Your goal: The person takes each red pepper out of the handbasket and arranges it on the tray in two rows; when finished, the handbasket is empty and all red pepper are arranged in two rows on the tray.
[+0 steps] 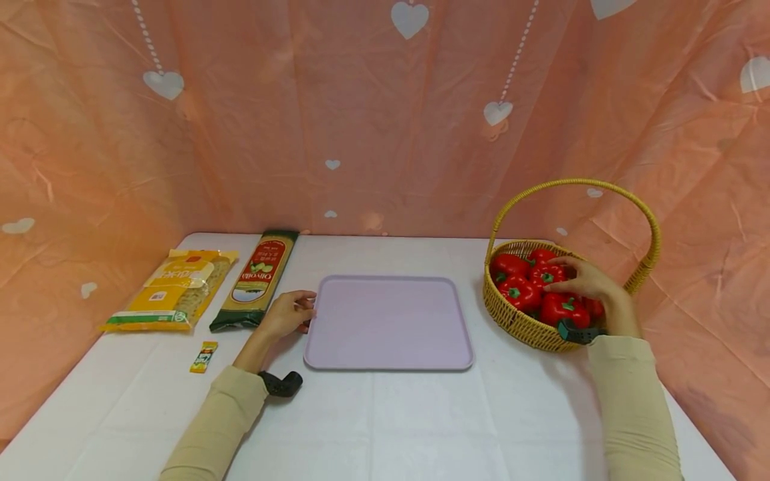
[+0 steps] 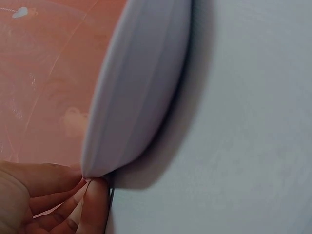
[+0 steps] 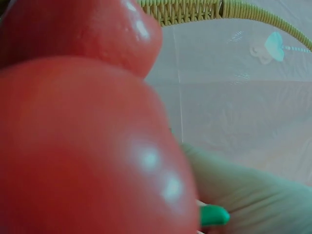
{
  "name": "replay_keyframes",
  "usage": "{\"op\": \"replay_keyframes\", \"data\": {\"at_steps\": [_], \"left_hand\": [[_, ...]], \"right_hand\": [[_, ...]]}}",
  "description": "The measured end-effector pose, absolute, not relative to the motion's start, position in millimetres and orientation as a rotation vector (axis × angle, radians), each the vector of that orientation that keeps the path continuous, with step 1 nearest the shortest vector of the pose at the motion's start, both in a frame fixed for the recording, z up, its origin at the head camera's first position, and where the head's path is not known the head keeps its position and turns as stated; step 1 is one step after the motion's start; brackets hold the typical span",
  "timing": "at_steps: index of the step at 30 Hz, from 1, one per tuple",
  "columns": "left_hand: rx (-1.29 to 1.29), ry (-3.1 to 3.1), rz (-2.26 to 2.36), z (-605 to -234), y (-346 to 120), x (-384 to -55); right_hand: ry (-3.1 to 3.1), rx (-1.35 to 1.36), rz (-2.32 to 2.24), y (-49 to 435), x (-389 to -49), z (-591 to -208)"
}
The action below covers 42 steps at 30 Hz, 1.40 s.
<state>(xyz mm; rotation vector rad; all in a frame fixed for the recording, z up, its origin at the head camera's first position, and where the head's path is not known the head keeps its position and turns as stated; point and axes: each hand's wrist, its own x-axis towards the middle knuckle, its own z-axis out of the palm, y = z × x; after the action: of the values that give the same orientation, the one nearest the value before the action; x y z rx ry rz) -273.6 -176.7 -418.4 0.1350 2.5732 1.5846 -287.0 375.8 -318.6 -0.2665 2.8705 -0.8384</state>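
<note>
A pale lilac tray [image 1: 390, 324] lies flat on the table in the head view. My left hand [image 1: 290, 314] is at its left edge. In the left wrist view the thumb and fingers of that hand pinch the tray's rim [image 2: 141, 87]. On the right, a woven basket [image 1: 511, 317] with a tall arched handle holds several red bell peppers [image 1: 520, 294]. Reaching in from the right, my right hand [image 1: 586, 279] has its thumb and fingers on either side of one red bell pepper [image 1: 546, 273]. Peppers [image 3: 92, 146] hide most of this hand in the right wrist view.
Left of the tray lie a dark green and red Olivoila packet [image 1: 259, 277] and a yellow bag of pasta [image 1: 174, 290]. A small yellow sachet [image 1: 204, 357] is in front of them. The basket's handle [image 1: 577, 182] arches above the peppers. A pink curtain [image 1: 385, 120] hangs behind the table.
</note>
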Motion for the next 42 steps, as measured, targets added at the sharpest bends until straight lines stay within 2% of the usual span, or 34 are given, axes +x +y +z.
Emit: {"op": "replay_keyframes", "data": {"at_steps": [12,25,33,42], "left_hand": [[0.137,2.591,1.582,-417.0,-176.2,-272.5],[0.128,2.570,1.580,-416.8,-176.0,-272.2],[0.132,2.571,1.578,-417.2,-177.2,-272.7],[0.138,2.550,1.593,-416.8,-177.5,-271.9]], "right_hand": [[2.996,-0.217,-0.837,374.5,-283.1,-317.5],[3.032,-0.191,-1.225,372.5,-271.3,-304.3],[2.897,-0.323,-1.473,362.4,-261.7,-291.9],[2.884,-0.558,-1.495,329.3,-254.5,-283.5]]}}
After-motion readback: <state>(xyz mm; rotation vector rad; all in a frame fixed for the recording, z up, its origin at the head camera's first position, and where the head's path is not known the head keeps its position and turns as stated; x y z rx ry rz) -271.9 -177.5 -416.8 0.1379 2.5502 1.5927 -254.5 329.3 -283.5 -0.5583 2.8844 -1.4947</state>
